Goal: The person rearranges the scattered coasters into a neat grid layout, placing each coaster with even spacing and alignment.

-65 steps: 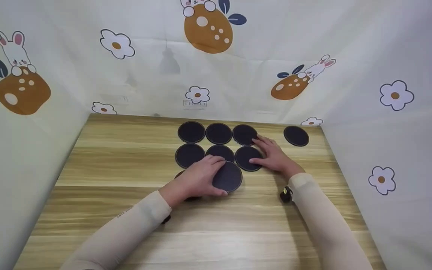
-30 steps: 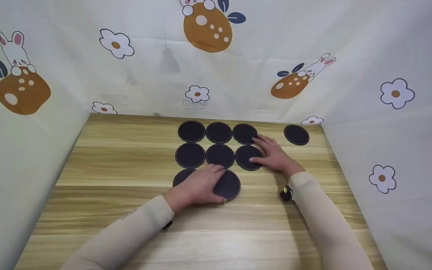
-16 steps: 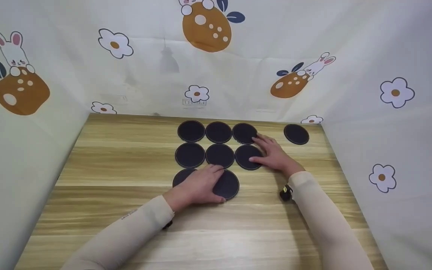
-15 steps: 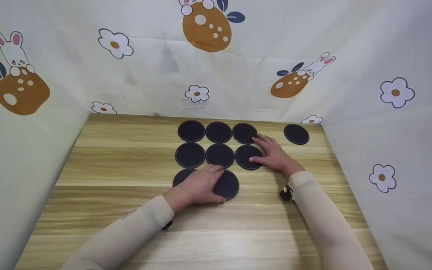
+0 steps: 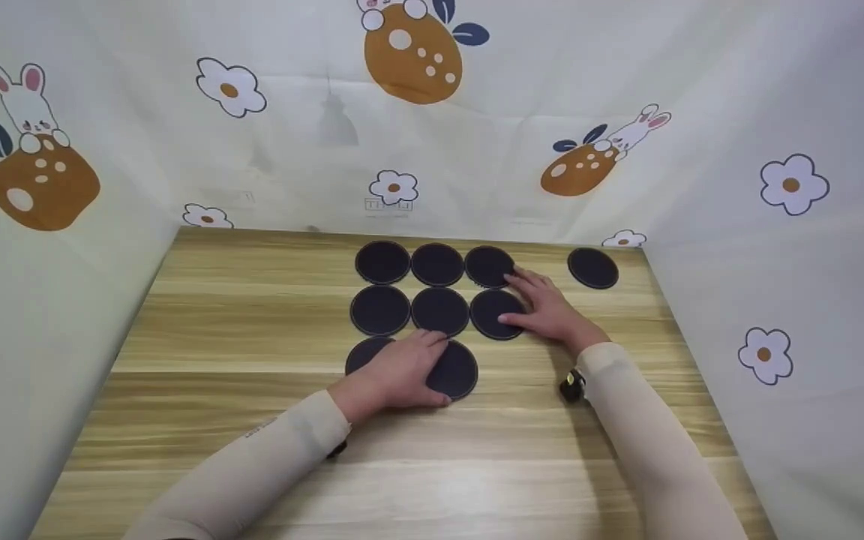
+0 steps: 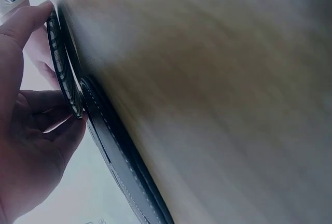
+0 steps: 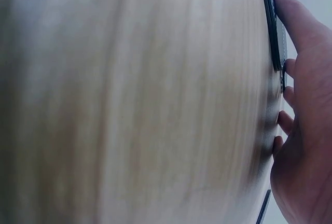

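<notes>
My left hand point(image 5: 398, 369) holds a round black coaster point(image 5: 454, 371) by its edges, thumb at the near side and fingers at the far side. In the left wrist view this coaster point(image 6: 63, 66) is tilted, with a patterned underside. Partly hidden under that hand is another coaster point(image 5: 366, 352), at the left of the front row. My right hand point(image 5: 548, 309) rests with its thumb on the right coaster of the middle row point(image 5: 493, 315). Its fingertips touch the back row's right coaster point(image 5: 487, 264). In the right wrist view the fingers of the right hand point(image 7: 311, 99) are spread along the coasters.
Two full rows of three coasters lie behind the front row, including a back-left coaster point(image 5: 382, 262) and a middle coaster point(image 5: 439, 311). One separate coaster point(image 5: 593, 268) lies at the back right. Patterned cloth point(image 5: 477, 172) hangs around the wooden table point(image 5: 237, 315).
Since the oldest frame, my left hand has brought its coaster down and nearer, off the middle row, beside the front-left coaster. The right hand has stayed in place.
</notes>
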### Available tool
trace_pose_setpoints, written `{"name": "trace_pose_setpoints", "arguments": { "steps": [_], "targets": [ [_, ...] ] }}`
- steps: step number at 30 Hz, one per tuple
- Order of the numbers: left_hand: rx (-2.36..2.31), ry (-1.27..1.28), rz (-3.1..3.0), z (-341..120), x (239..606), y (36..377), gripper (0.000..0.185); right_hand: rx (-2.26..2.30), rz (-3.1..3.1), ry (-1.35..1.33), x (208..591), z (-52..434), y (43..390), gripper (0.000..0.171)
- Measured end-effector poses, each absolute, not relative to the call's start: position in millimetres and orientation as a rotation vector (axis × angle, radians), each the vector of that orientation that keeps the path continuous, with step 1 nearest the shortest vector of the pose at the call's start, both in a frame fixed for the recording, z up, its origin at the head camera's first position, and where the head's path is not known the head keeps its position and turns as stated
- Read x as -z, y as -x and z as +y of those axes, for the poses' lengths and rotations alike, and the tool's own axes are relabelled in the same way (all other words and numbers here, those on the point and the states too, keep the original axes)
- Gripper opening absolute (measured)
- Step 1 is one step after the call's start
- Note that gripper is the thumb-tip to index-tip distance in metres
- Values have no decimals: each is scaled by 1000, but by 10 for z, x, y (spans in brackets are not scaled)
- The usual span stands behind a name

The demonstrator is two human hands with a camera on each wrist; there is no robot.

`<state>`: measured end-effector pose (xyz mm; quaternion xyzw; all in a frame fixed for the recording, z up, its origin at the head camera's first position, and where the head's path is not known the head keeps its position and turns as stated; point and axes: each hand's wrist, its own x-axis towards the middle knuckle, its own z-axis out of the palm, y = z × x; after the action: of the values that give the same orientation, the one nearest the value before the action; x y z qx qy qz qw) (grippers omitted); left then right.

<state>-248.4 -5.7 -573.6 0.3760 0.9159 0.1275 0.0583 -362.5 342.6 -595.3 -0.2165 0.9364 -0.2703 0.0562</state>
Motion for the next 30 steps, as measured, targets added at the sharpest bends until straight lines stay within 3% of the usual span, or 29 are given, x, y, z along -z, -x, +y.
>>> {"name": "trace_pose_setpoints", "arguments": {
  "steps": [30],
  "targets": [
    [-346, -1093, 2755, -56, 5701, 2456, 95, 825, 2835, 674, 5944, 3436, 3624, 93]
  ]
}}
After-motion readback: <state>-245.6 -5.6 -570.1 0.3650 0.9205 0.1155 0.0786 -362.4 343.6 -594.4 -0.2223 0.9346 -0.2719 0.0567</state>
